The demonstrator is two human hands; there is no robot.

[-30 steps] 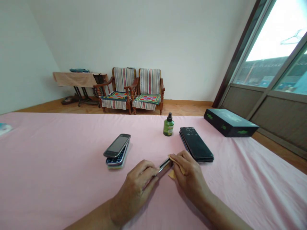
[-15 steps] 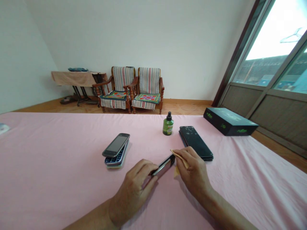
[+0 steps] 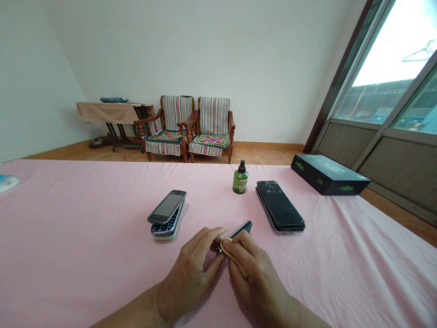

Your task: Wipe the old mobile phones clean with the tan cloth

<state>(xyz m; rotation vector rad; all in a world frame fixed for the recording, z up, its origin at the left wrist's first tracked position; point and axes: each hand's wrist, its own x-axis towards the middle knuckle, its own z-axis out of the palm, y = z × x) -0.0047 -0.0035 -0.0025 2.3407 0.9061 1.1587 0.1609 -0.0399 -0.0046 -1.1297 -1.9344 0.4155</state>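
the left hand [image 3: 193, 266] has a narrow hold on the near end of a slim dark device [image 3: 244, 228], seemingly a phone, with its thumb below and a finger lifted above. the right hand [image 3: 257, 273] pinches a folded yellowish cloth [image 3: 235, 262] and brings it against that same near end, close to the left fingertips. the device sits between the two hands, tilted, its far end pointing away over the pink cover [image 3: 102, 205]; most of its face is hidden (so which side is being rubbed, i cannot tell).

the step in hand looks like wiping the edge or end of this device. the next move calls for a steady left grip and light pressure along the rim, with the left fingers kept out of the cloth's way.

to the left lies a loose stack of phones [image 3: 167, 209], the top one askew; to the right, a neater dark stack [image 3: 280, 205]. a green spray bottle [image 3: 240, 183] stands upright beyond the hands, and a black box [image 3: 327, 175] rests farther right.
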